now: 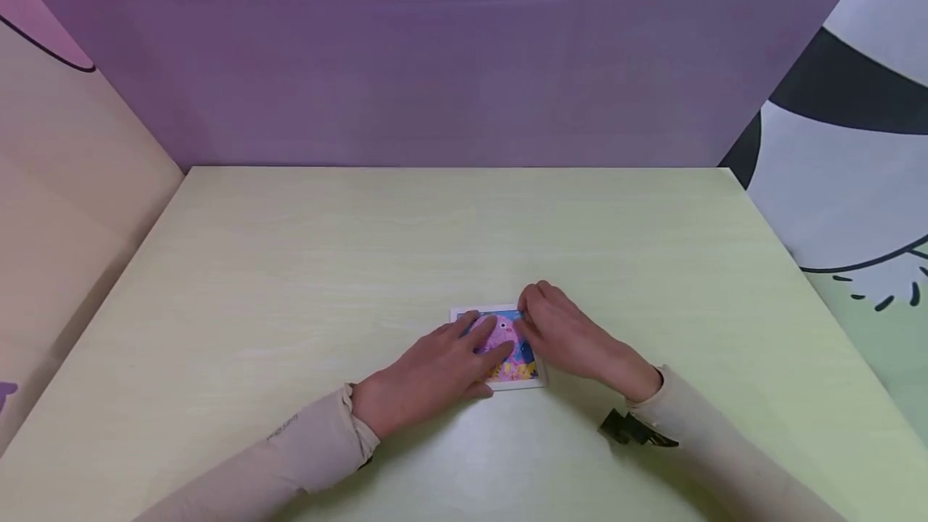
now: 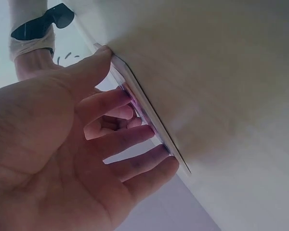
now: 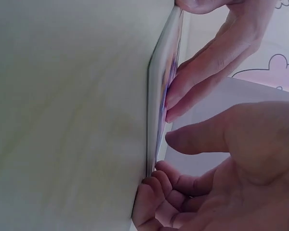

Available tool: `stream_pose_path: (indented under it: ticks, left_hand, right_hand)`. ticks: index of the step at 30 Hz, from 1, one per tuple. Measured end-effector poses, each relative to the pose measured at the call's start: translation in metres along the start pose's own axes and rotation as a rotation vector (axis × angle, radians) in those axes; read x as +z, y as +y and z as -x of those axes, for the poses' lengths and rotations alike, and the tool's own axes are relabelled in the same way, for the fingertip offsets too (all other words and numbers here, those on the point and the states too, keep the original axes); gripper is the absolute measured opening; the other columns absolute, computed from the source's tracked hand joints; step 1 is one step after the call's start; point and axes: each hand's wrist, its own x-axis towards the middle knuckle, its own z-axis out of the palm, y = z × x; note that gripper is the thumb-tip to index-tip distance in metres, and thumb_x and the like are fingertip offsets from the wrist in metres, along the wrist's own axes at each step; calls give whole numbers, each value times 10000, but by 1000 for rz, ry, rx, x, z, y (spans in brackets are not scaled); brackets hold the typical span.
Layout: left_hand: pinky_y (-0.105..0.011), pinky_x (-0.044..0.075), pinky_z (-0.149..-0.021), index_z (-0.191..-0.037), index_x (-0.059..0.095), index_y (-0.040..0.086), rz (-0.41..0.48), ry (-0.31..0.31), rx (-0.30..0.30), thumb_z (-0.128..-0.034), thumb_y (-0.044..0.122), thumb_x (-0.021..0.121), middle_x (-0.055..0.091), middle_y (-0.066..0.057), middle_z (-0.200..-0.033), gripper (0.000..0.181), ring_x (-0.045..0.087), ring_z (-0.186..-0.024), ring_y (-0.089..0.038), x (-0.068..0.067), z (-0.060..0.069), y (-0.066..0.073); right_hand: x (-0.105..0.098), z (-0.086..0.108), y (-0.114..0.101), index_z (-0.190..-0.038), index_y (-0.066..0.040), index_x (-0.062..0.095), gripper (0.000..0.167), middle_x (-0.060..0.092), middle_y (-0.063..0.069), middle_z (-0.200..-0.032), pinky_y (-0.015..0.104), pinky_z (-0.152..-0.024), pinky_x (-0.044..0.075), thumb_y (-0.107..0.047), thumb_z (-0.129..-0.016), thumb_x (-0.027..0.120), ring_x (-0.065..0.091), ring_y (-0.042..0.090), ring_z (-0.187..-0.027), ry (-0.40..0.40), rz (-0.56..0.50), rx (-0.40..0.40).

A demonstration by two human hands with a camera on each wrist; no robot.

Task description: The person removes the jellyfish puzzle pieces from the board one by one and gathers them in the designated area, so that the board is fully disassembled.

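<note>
A small flat picture board (image 1: 516, 369) with a white frame and a pink cartoon figure on a blue ground lies on the table. My left hand (image 1: 438, 369) rests across its left part, with fingers extended over the picture and the thumb by the near edge. In the left wrist view, those fingertips (image 2: 147, 131) touch the picture face. My right hand (image 1: 573, 337) grips the board's far right corner with curled fingers. The right wrist view shows the right thumb (image 3: 202, 137) close over the picture side. Part of the picture is hidden beneath the hands.
The pale wooden table (image 1: 326, 248) stretches around the board on all sides. A purple panel (image 1: 449, 63) rises behind it, with printed side walls left and right. A black strap (image 1: 638, 429) hangs at the right sleeve.
</note>
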Motion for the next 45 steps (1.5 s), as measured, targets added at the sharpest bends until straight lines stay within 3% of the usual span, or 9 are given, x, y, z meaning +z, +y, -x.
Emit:
stream_pose_path:
  ticks: [7,17,22,28,34,41,45]
  left_hand:
    - [-338,505,-908,-1334,549,165,19,37,23,-903,423,681,531,-110,-1283,519,489,-1251,-325,0,-1,-3]
    - [-351,490,-935,-1373,548,185,70,32,39,-897,410,694,507,-113,-1355,547,470,-1280,-317,1,-4,-5]
    - [-355,502,-902,-1374,542,189,76,19,37,-895,417,694,500,-95,-1357,552,463,-1277,-310,0,-5,-6]
    - [-357,505,-875,-1378,541,199,85,14,36,-902,419,686,494,-86,-1349,544,457,-1268,-304,0,-5,-7]
    - [-354,507,-872,-1375,536,203,92,5,28,-901,426,684,496,-75,-1330,544,453,-1263,-296,1,-4,-6]
    - [-370,498,-902,-1397,521,212,110,-33,2,-909,433,671,472,-79,-1375,557,435,-1283,-293,1,-2,-4]
    - [-368,500,-899,-1375,536,210,116,-14,1,-900,427,685,491,-78,-1353,544,445,-1275,-292,2,-1,-3]
  right_hand:
    - [-2,0,4,-977,7,520,99,448,42,-856,321,-702,423,-28,-930,600,439,211,-823,-14,-25,14]
    - [-11,0,8,-974,-22,527,56,476,58,-922,339,-728,438,-75,-965,543,454,211,-850,-68,-125,119]
    - [-13,-1,8,-899,-63,563,56,498,22,-871,302,-691,446,-66,-931,608,468,171,-819,-66,-156,97]
    - [-15,-6,7,-996,-12,594,153,556,25,-844,288,-653,463,-16,-874,687,512,172,-770,-28,-210,106]
    - [-17,-7,8,-917,-63,627,123,592,-2,-812,286,-638,471,-10,-852,719,528,164,-750,-34,-249,89]
    - [-16,-2,4,-971,-75,578,147,675,-3,-836,281,-646,509,-21,-886,685,604,122,-743,-59,-335,83]
    - [-18,4,2,-1027,-68,536,184,691,19,-833,281,-618,503,-23,-902,663,618,108,-726,-26,-350,70]
